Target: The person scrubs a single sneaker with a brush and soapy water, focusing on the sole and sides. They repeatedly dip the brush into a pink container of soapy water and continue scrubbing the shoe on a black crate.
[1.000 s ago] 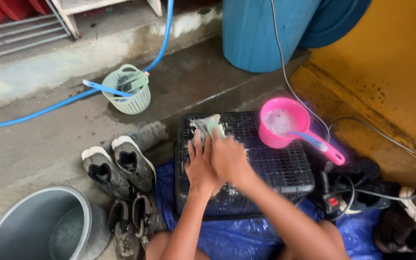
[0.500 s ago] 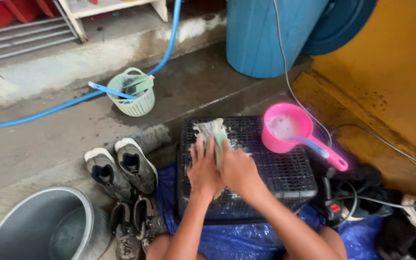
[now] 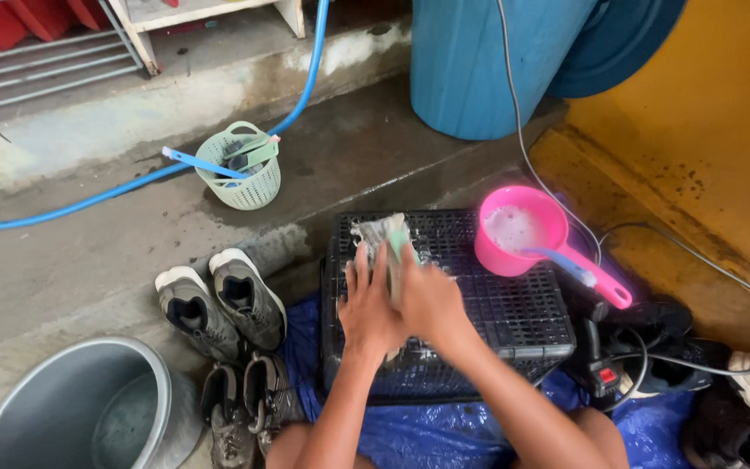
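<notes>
At the frame's centre, 2 hands work 1 soapy shoe [image 3: 381, 236] on 1 black crate [image 3: 514, 313]: left hand [image 3: 368, 304] fingers spread flat, right hand [image 3: 427, 300] fingers gripping 1 green brush [image 3: 399, 247]. 4 shoes [image 3: 223, 304] lie lower left, 1 pink scoop [image 3: 523, 234] right.

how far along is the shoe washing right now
Done: nothing looks finished.
In hand: left hand steadies a soapy shoe on the black crate; right hand scrubs with a green brush; the pink dipper holds suds.
Left: four shoes wait beside the crate.
</notes>
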